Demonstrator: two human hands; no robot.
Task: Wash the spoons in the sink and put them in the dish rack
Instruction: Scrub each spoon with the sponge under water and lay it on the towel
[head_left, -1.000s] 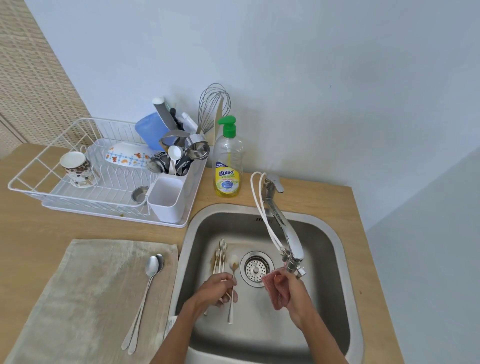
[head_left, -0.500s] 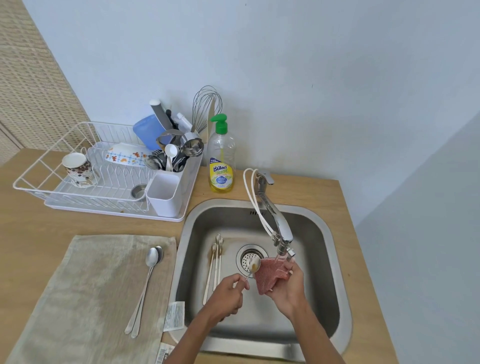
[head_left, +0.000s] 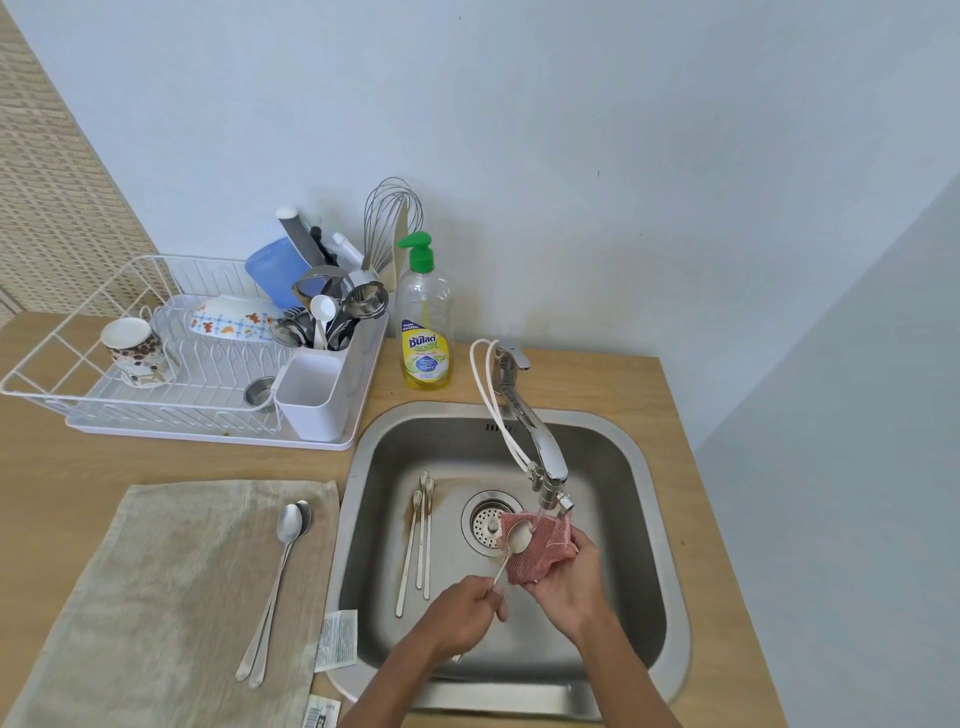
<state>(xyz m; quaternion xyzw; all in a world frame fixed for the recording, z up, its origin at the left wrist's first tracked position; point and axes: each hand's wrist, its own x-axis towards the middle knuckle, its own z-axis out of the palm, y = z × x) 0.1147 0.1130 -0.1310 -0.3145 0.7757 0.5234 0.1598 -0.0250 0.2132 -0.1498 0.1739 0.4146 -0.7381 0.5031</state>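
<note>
My left hand (head_left: 467, 610) grips the handle of a long steel spoon (head_left: 516, 540) over the steel sink (head_left: 644, 519). The spoon's bowl lies on a pink mesh scrubber (head_left: 543, 553), which my right hand (head_left: 569, 587) holds under the tap's spout (head_left: 550, 467). Three more long spoons (head_left: 418, 535) lie side by side on the sink floor, left of the drain (head_left: 491, 522). Two spoons (head_left: 280, 582) rest on the beige towel (head_left: 156, 597) left of the sink. The white dish rack (head_left: 171, 405) stands at the back left.
The rack holds a patterned mug (head_left: 135, 351), a plate and a white cutlery caddy (head_left: 317, 395) full of utensils. A dish soap bottle (head_left: 425, 322) stands behind the sink. A white hose loops along the tap. The wall closes in on the right.
My left hand picked one spoon off the sink floor and brought its bowl onto the scrubber, which my right hand spread under the spout. The view shifted slightly.
</note>
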